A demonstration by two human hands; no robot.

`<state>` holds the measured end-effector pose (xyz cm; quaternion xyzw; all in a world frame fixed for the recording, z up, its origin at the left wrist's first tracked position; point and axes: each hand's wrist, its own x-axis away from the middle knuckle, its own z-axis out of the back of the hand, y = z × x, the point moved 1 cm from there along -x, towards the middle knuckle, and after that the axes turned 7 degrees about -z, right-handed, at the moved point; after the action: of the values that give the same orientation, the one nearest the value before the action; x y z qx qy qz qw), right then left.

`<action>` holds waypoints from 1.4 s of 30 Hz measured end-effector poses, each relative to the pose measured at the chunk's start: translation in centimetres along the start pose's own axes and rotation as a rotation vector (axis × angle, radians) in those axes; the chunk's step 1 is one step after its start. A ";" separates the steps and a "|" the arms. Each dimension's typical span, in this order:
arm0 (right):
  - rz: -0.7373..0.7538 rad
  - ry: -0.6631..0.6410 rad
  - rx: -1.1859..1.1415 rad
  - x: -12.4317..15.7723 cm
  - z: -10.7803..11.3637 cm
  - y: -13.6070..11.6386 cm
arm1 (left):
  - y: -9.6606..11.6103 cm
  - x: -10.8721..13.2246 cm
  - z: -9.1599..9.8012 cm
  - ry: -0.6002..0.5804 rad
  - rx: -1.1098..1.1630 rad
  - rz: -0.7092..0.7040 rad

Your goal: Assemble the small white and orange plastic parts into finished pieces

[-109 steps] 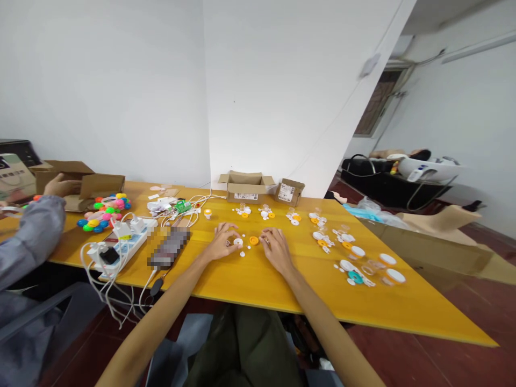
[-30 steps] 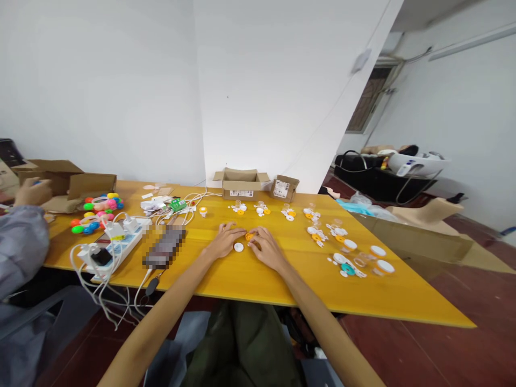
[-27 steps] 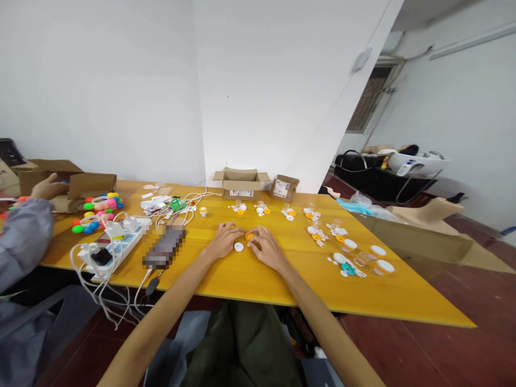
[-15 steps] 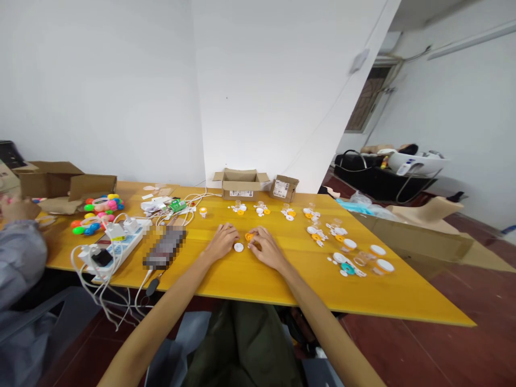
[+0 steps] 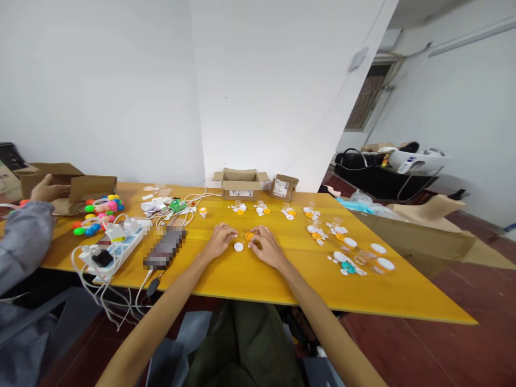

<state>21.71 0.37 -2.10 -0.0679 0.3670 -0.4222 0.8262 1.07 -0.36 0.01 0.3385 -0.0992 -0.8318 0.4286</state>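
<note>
My right hand point(image 5: 265, 246) has its fingertips and thumb at the edge of a small orange plastic disc point(image 5: 249, 236), gripping it close to the tabletop. My left hand point(image 5: 220, 240) hovers just left of it, fingers loosely bent and apart, with nothing visible in them. Between the hands, a little nearer to me, a round white disc point(image 5: 238, 247) lies flat on the yellow table point(image 5: 250, 279). Small sets of white and orange parts point(image 5: 262, 210) lie farther back. To the right is a group with a teal disc point(image 5: 348, 267).
Capped clear jars point(image 5: 383, 265) stand at the right. On the left are a phone point(image 5: 165, 247), a power strip point(image 5: 121, 247) with tangled cables, and colourful beaded rings point(image 5: 105, 204). Two cardboard boxes point(image 5: 241, 184) stand at the back. A co-worker's hand point(image 5: 49, 189) is by another box.
My left hand has drawn slightly left, away from the white disc, its fingers looser. My right hand stays at the orange disc. The co-worker's hand has moved right and up, to the box.
</note>
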 end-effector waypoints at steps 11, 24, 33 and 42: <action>-0.020 0.038 -0.001 0.0 -0.2 0.1 | -0.4 0.2 0.4 0.004 0.050 0.076; 0.106 0.045 -0.023 0.3 0.7 -1.1 | 0.0 0.2 1.2 -0.086 0.186 0.064; 0.266 -0.047 0.067 0.5 1.0 -2.6 | 0.1 0.4 1.1 -0.173 0.179 0.065; 0.280 -0.067 0.105 0.5 0.5 -2.7 | -0.6 0.5 0.8 -0.171 0.200 0.062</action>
<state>20.53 -1.87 -0.86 0.0132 0.3223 -0.3188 0.8912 0.02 -0.46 0.09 0.3040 -0.2281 -0.8299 0.4083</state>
